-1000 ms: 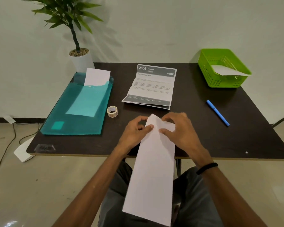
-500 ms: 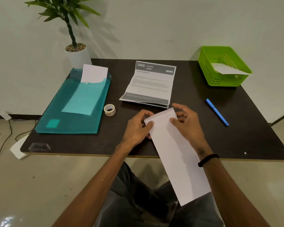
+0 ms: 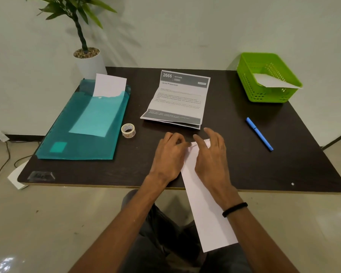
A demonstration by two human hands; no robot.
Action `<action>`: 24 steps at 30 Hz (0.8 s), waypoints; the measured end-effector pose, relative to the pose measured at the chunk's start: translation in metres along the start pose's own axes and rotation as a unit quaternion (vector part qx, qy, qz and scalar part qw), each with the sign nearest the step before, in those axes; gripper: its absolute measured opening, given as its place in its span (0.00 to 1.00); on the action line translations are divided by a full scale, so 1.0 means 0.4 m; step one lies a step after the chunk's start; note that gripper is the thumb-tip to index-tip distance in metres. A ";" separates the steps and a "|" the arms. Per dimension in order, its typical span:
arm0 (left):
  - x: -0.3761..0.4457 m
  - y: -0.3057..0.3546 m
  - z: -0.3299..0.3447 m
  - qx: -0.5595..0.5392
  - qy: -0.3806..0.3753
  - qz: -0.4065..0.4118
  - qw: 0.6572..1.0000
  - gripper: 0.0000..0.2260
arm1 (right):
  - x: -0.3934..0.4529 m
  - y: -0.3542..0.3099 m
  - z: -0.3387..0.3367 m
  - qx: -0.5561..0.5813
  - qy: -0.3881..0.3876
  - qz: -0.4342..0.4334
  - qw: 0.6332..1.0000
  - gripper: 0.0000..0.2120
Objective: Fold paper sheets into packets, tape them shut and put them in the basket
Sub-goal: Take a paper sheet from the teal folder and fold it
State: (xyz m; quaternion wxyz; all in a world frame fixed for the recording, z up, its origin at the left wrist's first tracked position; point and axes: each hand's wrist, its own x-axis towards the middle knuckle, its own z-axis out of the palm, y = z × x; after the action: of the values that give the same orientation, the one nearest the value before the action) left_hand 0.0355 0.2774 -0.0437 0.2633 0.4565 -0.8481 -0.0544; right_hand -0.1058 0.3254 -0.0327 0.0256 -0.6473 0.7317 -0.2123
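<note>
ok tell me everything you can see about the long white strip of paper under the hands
The paper strip is plain white, long and narrow, apparently a sheet folded lengthwise. It lies aslant: its far end rests on the dark table, while its near end overhangs the table's front edge above the person's lap. The left hand holds the far corner with curled fingers; the right hand rests on it with fingers spread. No print or tape shows on it.

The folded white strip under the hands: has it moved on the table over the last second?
Yes. The folded white strip has swung: its free end now hangs off the table edge further right, toward the blue pen side.
</note>
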 end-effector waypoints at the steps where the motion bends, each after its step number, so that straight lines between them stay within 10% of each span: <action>1: -0.001 0.001 0.002 0.008 0.000 0.003 1.000 0.12 | 0.003 -0.003 0.004 -0.006 -0.015 -0.011 1.000 0.32; 16: -0.056 0.071 0.023 0.033 -0.098 -0.098 0.990 0.25 | -0.008 0.014 0.054 -0.030 -0.098 -0.078 0.992 0.30; 24: -0.090 0.088 -0.021 0.083 -0.182 -0.148 0.969 0.28 | -0.012 0.031 -0.001 -0.074 -0.131 0.032 0.988 0.29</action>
State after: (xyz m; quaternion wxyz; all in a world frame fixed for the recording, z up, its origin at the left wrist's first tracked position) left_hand 0.0296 0.3279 -0.0390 0.0547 0.5793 -0.8066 -0.1044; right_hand -0.1169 0.3311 -0.0379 0.0802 -0.6462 0.7557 -0.0699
